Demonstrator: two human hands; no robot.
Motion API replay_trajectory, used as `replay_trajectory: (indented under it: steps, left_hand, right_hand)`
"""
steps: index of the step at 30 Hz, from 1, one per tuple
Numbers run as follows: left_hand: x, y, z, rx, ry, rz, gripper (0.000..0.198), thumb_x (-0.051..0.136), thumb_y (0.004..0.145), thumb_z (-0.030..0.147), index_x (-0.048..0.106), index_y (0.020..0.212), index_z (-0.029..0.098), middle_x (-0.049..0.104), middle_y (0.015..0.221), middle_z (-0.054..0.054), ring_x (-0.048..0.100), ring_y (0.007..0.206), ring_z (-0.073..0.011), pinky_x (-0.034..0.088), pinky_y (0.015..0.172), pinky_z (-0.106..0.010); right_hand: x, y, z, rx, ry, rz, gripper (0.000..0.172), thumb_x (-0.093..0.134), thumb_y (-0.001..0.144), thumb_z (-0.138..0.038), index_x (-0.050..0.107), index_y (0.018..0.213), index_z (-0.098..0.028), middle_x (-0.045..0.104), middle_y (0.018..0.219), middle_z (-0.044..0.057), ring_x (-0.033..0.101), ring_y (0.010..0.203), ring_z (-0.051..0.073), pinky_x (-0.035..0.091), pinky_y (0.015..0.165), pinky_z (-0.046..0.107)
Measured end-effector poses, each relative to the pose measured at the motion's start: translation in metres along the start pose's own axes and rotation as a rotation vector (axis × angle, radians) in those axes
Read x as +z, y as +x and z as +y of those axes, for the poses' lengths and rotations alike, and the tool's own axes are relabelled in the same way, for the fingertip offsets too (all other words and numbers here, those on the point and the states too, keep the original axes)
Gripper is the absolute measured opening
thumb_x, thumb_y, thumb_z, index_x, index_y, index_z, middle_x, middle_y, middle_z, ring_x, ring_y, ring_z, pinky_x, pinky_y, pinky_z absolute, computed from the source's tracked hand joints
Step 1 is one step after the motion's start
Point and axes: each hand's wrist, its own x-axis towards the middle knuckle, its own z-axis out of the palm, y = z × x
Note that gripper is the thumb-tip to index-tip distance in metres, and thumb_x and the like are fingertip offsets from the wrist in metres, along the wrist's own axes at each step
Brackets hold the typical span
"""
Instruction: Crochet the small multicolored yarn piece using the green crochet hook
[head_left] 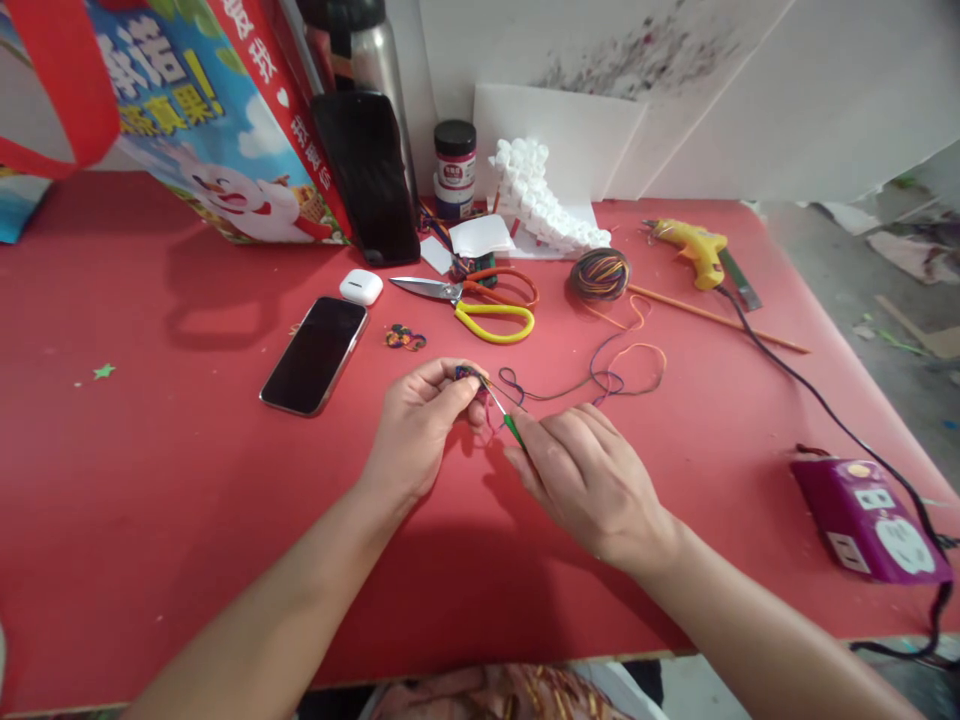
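My left hand [420,420] pinches a small multicoloured crochet piece [466,373] between thumb and fingers. In my right hand [581,475] is a crochet hook [513,428] with a green handle, its metal tip reaching into the crochet piece. Loose variegated yarn [551,396] trails from the piece across the table to a yarn ball [600,274] farther back. A short pink strand hangs below the piece. Just beyond my left hand lies another small crocheted piece [406,337]. The hook's very tip is partly hidden by the left fingers.
Scissors [491,315], a phone [315,355] and an earbud case [361,287] lie on the red table [225,560]. Behind stand a propped phone [367,180], a bottle, a jar [454,165] and a bag [247,130]. A glue gun [694,250], stick and purple box [870,520] are right.
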Motion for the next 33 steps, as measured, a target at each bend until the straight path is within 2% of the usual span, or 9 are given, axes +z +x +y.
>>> replay_trajectory:
  steps: [4,7,12,15,18,20,24,28,33]
  left_hand:
    - [-0.001,0.001,0.001,-0.009,0.011,0.017,0.006,0.070,0.082,0.022,0.072,0.078,0.018,0.065,0.060,0.002,0.058,0.050,-0.0107,0.051,0.052,-0.023]
    - [-0.003,0.001,0.003,0.081,0.207,0.036,0.005,0.070,0.082,0.022,0.072,0.081,0.018,0.066,0.063,0.002,0.059,0.055,-0.0110,0.051,0.056,-0.023]
    - [-0.008,-0.001,0.007,0.364,0.649,0.029,0.008,0.065,0.088,0.017,0.073,0.088,0.021,0.074,0.079,0.000,0.066,0.071,-0.0138,0.054,0.073,-0.026]
    - [-0.010,-0.002,0.007,0.494,0.763,0.015,0.010,0.065,0.088,0.015,0.073,0.087,0.022,0.076,0.083,-0.001,0.067,0.075,-0.0150,0.054,0.078,-0.028]
    - [-0.007,-0.002,0.006,0.378,0.622,0.033,0.007,0.067,0.087,0.019,0.073,0.086,0.022,0.073,0.076,0.000,0.065,0.069,-0.0149,0.054,0.073,-0.028]
    - [-0.004,-0.001,0.005,0.211,0.381,0.033,0.006,0.069,0.086,0.023,0.073,0.084,0.021,0.068,0.069,0.001,0.062,0.061,-0.0135,0.053,0.064,-0.026]
    - [-0.001,0.002,0.003,-0.022,-0.022,0.031,0.008,0.076,0.076,0.023,0.073,0.077,0.016,0.067,0.066,0.001,0.056,0.054,-0.0088,0.049,0.055,-0.022]
    - [-0.001,0.004,0.003,-0.108,-0.126,0.033,0.012,0.081,0.070,0.022,0.074,0.076,0.015,0.066,0.064,0.001,0.055,0.054,-0.0078,0.049,0.052,-0.020]
    - [-0.002,0.005,0.003,-0.142,-0.154,0.041,0.013,0.083,0.068,0.022,0.074,0.075,0.014,0.065,0.062,0.001,0.054,0.053,-0.0076,0.048,0.051,-0.019]
  right_hand:
    - [0.001,0.002,-0.001,0.010,-0.025,-0.033,0.017,0.050,0.109,-0.014,0.065,0.113,-0.009,0.066,0.075,0.006,0.058,0.066,0.022,0.049,0.062,0.037]
    - [-0.003,0.004,-0.002,0.054,0.060,-0.031,0.016,0.050,0.108,-0.014,0.065,0.110,-0.009,0.067,0.076,0.007,0.060,0.067,0.022,0.051,0.063,0.036]
    - [-0.016,0.007,0.001,0.330,0.433,-0.068,0.016,0.051,0.109,-0.015,0.067,0.112,-0.013,0.070,0.086,0.008,0.066,0.074,0.018,0.054,0.066,0.029]
    - [-0.020,0.010,0.002,0.512,0.594,-0.096,0.018,0.052,0.109,-0.018,0.068,0.100,-0.018,0.070,0.082,0.004,0.067,0.071,0.015,0.054,0.066,0.026]
    - [-0.020,0.011,0.000,0.622,0.670,-0.109,0.025,0.051,0.110,-0.021,0.066,0.090,-0.020,0.068,0.075,0.001,0.065,0.065,0.014,0.053,0.062,0.025]
    - [-0.016,0.009,-0.002,0.557,0.610,-0.074,0.020,0.050,0.110,-0.020,0.066,0.097,-0.019,0.068,0.078,0.002,0.066,0.068,0.015,0.054,0.064,0.026]
    - [-0.005,0.003,-0.005,0.189,0.219,-0.038,0.018,0.048,0.110,-0.017,0.064,0.118,-0.013,0.070,0.085,0.009,0.065,0.072,0.022,0.056,0.067,0.035]
    - [0.003,0.000,-0.004,0.029,-0.031,-0.058,0.021,0.048,0.109,-0.016,0.064,0.119,-0.008,0.066,0.078,0.007,0.061,0.068,0.024,0.052,0.064,0.038]
    - [0.006,0.000,-0.003,0.004,-0.025,-0.081,0.022,0.046,0.109,-0.015,0.064,0.121,-0.008,0.065,0.079,0.007,0.059,0.070,0.023,0.050,0.064,0.039]
